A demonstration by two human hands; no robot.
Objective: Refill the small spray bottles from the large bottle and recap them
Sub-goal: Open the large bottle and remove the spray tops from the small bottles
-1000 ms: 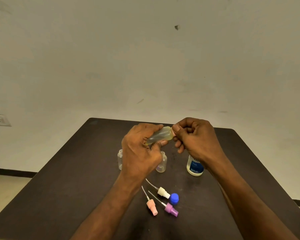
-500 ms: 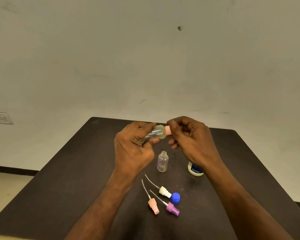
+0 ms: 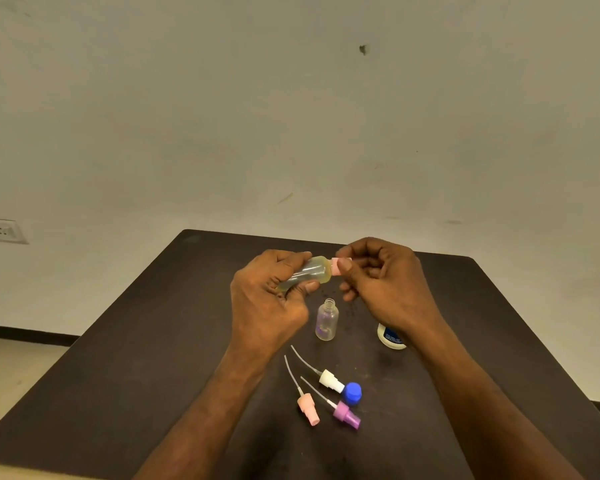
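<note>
Head view, hands [image 3: 329, 289] hiding large bottle [image 3: 390, 339], loose sprayers [image 3: 326, 398] nearby

Both forearms are showing bare up to the frame's lower edge, with no sleeve reaching into view; the left hand [image 3: 267, 299] and right hand [image 3: 385, 289] are wearing no gloves, rings, watch or wristband
</note>
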